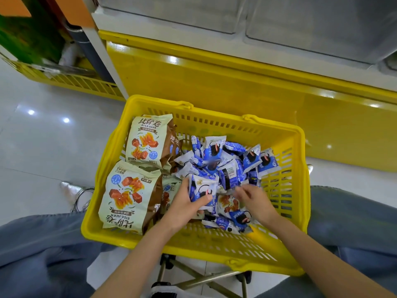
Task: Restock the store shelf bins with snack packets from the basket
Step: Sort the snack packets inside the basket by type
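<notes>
A yellow plastic basket [214, 241] sits in front of me on a folding stand. Its right half holds a heap of several small blue-and-white snack packets [227, 162]; its left half holds large cream-and-brown snack bags [131, 196]. My left hand [187, 206] grips a few of the small blue packets [203, 191], thumb across their front. My right hand [254, 201] reaches into the heap beside them, fingers bent over the packets and blurred by motion. Clear plastic shelf bins [318, 29] line the shelf above the basket.
A yellow shelf base [214, 82] stands right behind the basket. A second yellow basket [71, 80] sits on the floor at the far left. My knees in blue jeans flank the basket. A silver shoe [71, 191] rests on the white tiled floor.
</notes>
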A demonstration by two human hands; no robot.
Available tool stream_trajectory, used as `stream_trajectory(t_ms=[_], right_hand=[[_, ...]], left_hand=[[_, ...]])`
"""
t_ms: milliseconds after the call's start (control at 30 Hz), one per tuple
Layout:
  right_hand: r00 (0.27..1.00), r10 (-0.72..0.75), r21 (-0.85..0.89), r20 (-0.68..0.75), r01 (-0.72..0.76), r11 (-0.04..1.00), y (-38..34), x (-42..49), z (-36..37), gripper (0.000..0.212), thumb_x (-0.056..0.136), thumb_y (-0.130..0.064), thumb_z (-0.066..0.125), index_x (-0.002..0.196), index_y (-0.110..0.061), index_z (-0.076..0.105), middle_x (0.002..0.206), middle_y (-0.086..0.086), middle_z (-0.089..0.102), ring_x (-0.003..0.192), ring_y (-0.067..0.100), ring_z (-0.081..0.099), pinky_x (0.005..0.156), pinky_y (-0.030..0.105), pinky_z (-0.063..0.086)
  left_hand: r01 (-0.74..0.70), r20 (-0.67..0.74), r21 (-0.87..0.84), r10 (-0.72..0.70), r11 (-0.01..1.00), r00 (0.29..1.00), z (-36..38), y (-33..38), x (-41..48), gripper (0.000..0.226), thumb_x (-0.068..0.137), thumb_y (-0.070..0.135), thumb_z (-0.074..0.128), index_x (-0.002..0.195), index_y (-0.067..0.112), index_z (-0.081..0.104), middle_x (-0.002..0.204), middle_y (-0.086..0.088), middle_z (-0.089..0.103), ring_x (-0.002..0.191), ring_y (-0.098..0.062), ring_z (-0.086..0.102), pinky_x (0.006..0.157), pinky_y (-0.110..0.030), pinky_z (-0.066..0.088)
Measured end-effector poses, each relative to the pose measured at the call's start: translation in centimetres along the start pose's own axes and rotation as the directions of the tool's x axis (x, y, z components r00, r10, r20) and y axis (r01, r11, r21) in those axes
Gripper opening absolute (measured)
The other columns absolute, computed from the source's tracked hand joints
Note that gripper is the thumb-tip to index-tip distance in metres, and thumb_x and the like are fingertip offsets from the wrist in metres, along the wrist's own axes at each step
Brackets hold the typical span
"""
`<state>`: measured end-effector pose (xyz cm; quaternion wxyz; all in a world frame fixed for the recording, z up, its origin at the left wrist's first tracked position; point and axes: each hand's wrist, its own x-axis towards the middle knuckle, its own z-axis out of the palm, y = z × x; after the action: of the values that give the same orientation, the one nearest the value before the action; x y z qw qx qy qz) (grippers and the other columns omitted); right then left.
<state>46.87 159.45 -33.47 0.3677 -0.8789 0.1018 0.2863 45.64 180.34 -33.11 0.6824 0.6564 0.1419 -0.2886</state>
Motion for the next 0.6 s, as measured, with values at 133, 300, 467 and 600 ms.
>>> stream_trajectory(t_ms=[133, 300, 467, 600], right_hand=[[0.967, 0.116, -0.410, 0.227, -0.013, 0.912, 3.7, 0.2, 1.3, 0.021, 0.094, -0.018, 0.056, 0.114, -0.014, 0.058, 0.117, 0.005, 0.057, 0.105, 0.019, 0.057, 0.089, 0.030, 0.047], [0.951, 0.185, -0.730, 0.249, 0.059, 0.681, 3.8, 1.2, 2.4, 0.055, 0.089, -0.027, 0.059, 0.138, -0.016, 0.036, 0.139, 0.007, 0.042, 0.130, 0.024, 0.036, 0.103, 0.035, 0.033], [0.958, 0.161, -0.828, 0.237, 0.113, 0.549, 2.8, 1.5, 2.1, 0.053, 0.087, -0.042, 0.060, 0.131, -0.016, 0.047, 0.133, 0.008, 0.046, 0.126, 0.025, 0.040, 0.103, 0.037, 0.032], [0.993, 0.016, -0.668, 0.120, 0.069, 0.741, 2.1, 1.7, 1.6, 0.041, 0.094, -0.041, 0.050, 0.129, -0.021, 0.050, 0.127, 0.004, 0.052, 0.119, 0.022, 0.049, 0.099, 0.037, 0.034]], left_hand=[[0.001, -0.008, -0.061, -0.001, 0.998, 1.000, -0.4, 0.1, -0.1, 0.047, 0.084, 0.014, 0.065, 0.121, 0.030, 0.042, 0.113, 0.012, 0.060, 0.090, 0.004, 0.064, 0.064, -0.019, 0.053], [0.002, 0.011, -0.051, -0.002, 0.999, 1.000, -0.2, 0.4, -0.4, 0.040, 0.084, 0.015, 0.066, 0.109, 0.039, 0.045, 0.105, 0.023, 0.060, 0.087, 0.007, 0.064, 0.061, -0.017, 0.053], [0.030, 0.004, -0.053, -0.029, 0.998, 1.000, -0.3, 0.4, -0.5, 0.040, 0.084, 0.014, 0.066, 0.107, 0.039, 0.045, 0.107, 0.018, 0.059, 0.086, 0.004, 0.065, 0.061, -0.019, 0.054], [0.030, -0.001, -0.045, -0.030, 0.999, 1.000, -0.3, 0.5, -0.5, 0.041, 0.084, 0.015, 0.066, 0.109, 0.039, 0.044, 0.107, 0.017, 0.061, 0.087, 0.003, 0.065, 0.063, -0.021, 0.055]])
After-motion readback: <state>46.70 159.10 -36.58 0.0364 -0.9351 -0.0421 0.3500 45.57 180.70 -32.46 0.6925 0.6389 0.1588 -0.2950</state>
